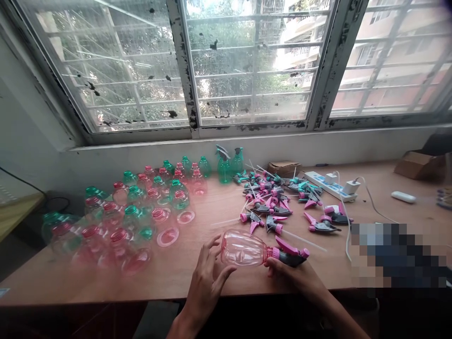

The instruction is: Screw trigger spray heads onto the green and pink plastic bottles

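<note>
A clear pink spray bottle (242, 248) lies sideways above the table's front edge, with a pink-and-black trigger head (290, 253) on its neck. My right hand (294, 273) is closed around the neck and the underside of the head. At the bottle's base, my left hand (210, 270) is open, thumb and fingers apart; whether it touches the plastic I cannot tell. Just beyond the bottle lie loose pink-and-black trigger sprayers (273, 223) with thin tubes.
Many open pink and green bottles (130, 221) crowd the left of the table (190, 282). Green bottles with spray heads (224, 169) stand by the wall. A power strip (330, 185) with chargers and cables, a white stick-shaped object (403, 197) and a cardboard box (422, 162) are at right.
</note>
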Demonstrator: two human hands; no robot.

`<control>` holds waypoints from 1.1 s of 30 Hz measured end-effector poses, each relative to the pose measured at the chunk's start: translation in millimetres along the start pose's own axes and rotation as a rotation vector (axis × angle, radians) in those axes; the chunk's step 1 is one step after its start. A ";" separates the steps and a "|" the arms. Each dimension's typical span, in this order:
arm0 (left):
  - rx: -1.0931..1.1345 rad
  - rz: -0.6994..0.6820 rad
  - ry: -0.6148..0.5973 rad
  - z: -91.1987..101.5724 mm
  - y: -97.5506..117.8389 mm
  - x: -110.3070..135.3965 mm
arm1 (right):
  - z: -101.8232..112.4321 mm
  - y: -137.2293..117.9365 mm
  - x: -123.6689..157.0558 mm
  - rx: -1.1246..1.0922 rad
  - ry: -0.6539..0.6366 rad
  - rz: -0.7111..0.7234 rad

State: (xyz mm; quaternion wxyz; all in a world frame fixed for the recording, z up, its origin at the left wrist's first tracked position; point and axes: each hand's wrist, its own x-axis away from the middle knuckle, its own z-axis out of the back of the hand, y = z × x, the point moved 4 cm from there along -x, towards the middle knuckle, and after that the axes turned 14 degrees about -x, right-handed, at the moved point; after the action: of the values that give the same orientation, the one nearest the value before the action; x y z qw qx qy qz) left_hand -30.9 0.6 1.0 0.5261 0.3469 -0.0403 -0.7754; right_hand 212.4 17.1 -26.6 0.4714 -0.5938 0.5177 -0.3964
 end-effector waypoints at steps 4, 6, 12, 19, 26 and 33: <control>-0.011 -0.021 0.016 -3.5 -3.1 2.3 | -0.4 -0.8 1.0 -0.031 -0.025 -0.024; -0.018 -0.017 0.019 -3.8 -3.6 3.3 | -0.6 -1.5 0.9 -0.039 -0.039 -0.023; -0.032 0.003 0.007 -1.3 -0.9 1.8 | -0.5 -2.6 0.9 0.028 -0.048 -0.017; -0.065 -0.017 0.053 -1.1 -0.6 2.4 | -1.8 -5.5 2.2 0.053 -0.063 -0.025; -0.057 -0.009 0.022 1.6 1.0 1.3 | -3.9 -8.8 1.4 0.086 -0.050 0.006; -0.015 0.002 0.013 -0.2 -1.4 0.5 | -4.4 -12.6 0.7 0.068 -0.042 -0.011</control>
State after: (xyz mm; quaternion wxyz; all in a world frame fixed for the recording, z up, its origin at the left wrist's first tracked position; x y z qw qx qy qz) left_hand -32.0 0.9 0.0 0.5296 0.3481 -0.0315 -0.7729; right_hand 211.3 16.0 -13.3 0.4999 -0.5885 0.4906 -0.4039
